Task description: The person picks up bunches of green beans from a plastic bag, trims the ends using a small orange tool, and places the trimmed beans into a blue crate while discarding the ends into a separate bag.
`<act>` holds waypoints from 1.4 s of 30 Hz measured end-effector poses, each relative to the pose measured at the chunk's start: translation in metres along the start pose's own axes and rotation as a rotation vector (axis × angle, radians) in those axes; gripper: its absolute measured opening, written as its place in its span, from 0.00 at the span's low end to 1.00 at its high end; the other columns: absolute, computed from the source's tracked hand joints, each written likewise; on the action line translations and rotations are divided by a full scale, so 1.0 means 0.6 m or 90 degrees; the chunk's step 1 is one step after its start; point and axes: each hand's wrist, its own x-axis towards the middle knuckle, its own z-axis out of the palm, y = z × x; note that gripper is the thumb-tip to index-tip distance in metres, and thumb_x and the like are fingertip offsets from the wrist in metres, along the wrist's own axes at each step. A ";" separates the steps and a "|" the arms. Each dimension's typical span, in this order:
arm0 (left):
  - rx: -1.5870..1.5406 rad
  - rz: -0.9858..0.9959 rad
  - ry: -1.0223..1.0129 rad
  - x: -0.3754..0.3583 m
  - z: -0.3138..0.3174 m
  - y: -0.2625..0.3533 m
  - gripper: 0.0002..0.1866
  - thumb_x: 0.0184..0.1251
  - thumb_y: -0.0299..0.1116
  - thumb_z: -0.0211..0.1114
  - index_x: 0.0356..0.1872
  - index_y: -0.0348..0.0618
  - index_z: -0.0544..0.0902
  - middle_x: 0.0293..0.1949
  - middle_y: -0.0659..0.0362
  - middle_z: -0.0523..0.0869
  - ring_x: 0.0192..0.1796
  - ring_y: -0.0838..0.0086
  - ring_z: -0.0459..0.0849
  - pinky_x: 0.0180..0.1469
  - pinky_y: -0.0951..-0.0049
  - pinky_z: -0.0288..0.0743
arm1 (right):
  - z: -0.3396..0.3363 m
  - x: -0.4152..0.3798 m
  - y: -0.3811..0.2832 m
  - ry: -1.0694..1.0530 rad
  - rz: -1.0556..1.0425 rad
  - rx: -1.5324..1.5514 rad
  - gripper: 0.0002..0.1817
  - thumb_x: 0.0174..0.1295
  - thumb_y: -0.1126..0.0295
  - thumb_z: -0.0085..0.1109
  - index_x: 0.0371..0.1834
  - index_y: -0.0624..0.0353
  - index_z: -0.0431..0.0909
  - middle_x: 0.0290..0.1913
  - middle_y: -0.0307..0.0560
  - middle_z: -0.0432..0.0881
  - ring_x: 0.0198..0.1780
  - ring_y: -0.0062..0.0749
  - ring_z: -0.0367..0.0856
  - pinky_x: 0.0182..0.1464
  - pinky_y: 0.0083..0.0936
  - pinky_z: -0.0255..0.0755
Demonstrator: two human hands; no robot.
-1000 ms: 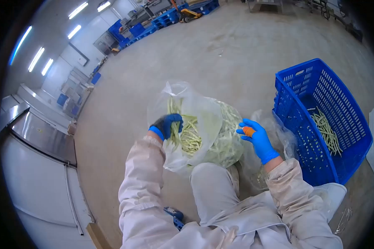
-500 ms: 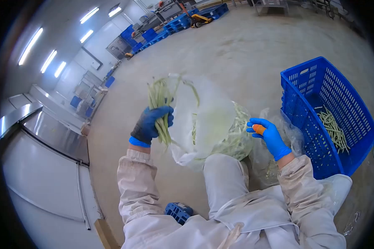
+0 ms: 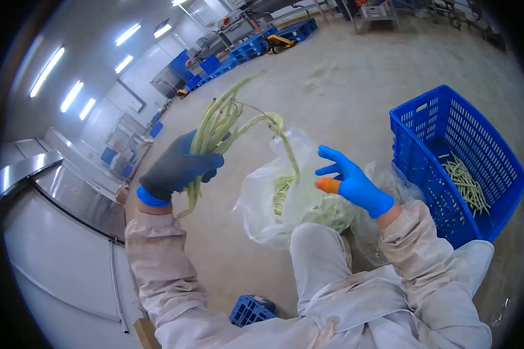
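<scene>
My left hand point(image 3: 180, 166), in a dark glove over a blue one, is closed around a bunch of long green beans point(image 3: 215, 125). One bean hangs out of the bunch to the right and dangles over a white translucent plastic bag point(image 3: 253, 192). More beans point(image 3: 283, 192) show inside the bag, in front of my knee. My right hand point(image 3: 355, 183), blue-gloved with an orange cover on the thumb, has its fingers apart and holds nothing. It hovers just right of the dangling bean and above the bag's right side.
A blue perforated crate point(image 3: 460, 157) stands on the floor to my right, with thin beans point(image 3: 466, 183) inside. Clear plastic point(image 3: 393, 186) lies beside it. A small blue slotted item point(image 3: 251, 310) is below me. A steel-topped white unit point(image 3: 70, 244) stands left; pallets point(image 3: 250, 51) line the back.
My left hand has swung left and nearer to me, with the bean bunch fanned out. My right hand has moved left and up, its fingers spreading. The bag has sagged lower.
</scene>
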 end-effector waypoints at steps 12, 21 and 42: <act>-0.371 0.133 -0.160 0.019 0.117 0.066 0.27 0.55 0.30 0.65 0.58 0.32 0.70 0.35 0.55 0.80 0.31 0.72 0.79 0.31 0.73 0.74 | 0.003 -0.013 -0.130 0.116 -0.239 0.020 0.13 0.59 0.66 0.63 0.43 0.61 0.81 0.32 0.37 0.81 0.31 0.15 0.72 0.34 0.17 0.68; -0.794 0.165 -0.380 0.142 0.420 0.013 0.17 0.67 0.38 0.57 0.52 0.37 0.76 0.38 0.56 0.83 0.37 0.71 0.82 0.38 0.70 0.78 | -0.118 -0.127 -0.149 0.285 -0.045 -0.108 0.15 0.56 0.65 0.65 0.42 0.64 0.79 0.29 0.41 0.81 0.32 0.19 0.78 0.29 0.17 0.70; -1.320 0.169 -0.449 0.165 0.586 -0.052 0.25 0.68 0.35 0.52 0.64 0.39 0.65 0.38 0.67 0.77 0.32 0.80 0.72 0.39 0.74 0.69 | -0.188 -0.218 -0.019 0.221 0.028 0.197 0.23 0.63 0.73 0.53 0.62 0.64 0.67 0.57 0.54 0.75 0.58 0.40 0.75 0.59 0.30 0.69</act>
